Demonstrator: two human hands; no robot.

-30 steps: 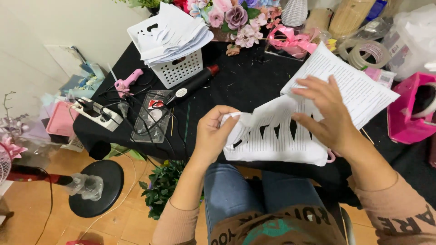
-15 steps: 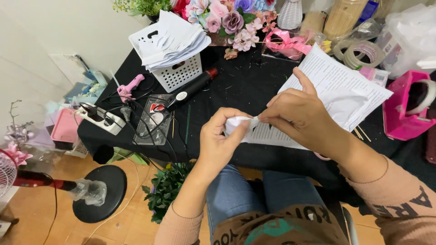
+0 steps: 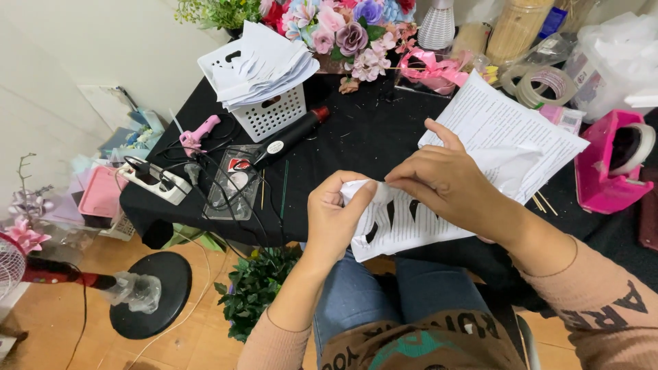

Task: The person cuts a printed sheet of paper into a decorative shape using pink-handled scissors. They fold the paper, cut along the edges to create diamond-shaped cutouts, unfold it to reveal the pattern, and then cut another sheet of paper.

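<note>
White printed paper [image 3: 404, 226], cut into a row of petal-shaped slits, is gathered between our two hands just above the near edge of a black tabletop [image 3: 356, 137]. Our left hand [image 3: 332, 219] pinches the bunched left end of the strip, fingers clenched on it with the thumb pressed against the fold. Our right hand [image 3: 445, 181] lies over the strip from the right, fingertips closed on the same gathered end, so that the two hands meet at one point.

The loose remainder of the strip hangs down toward our lap, and a flat printed sheet [image 3: 507, 130] lies under our right hand on the tabletop.

To do this gathering well, we judge it best to keep the left pinch firm and still while the right fingers feed the strip in small, even folds, since thin paper with slits may tear at the base of each cut if pulled hard.

Farther off on the left stands a white basket [image 3: 274, 116] stacked with more cut paper. Beside it lie a black and red heat tool [image 3: 291, 137], a pink glue gun [image 3: 199, 133] and a power strip [image 3: 157, 179]. Artificial flowers [image 3: 343, 34] fill the far edge, with tape rolls [image 3: 541, 82] and a pink tape dispenser [image 3: 610, 164] to the right.
</note>
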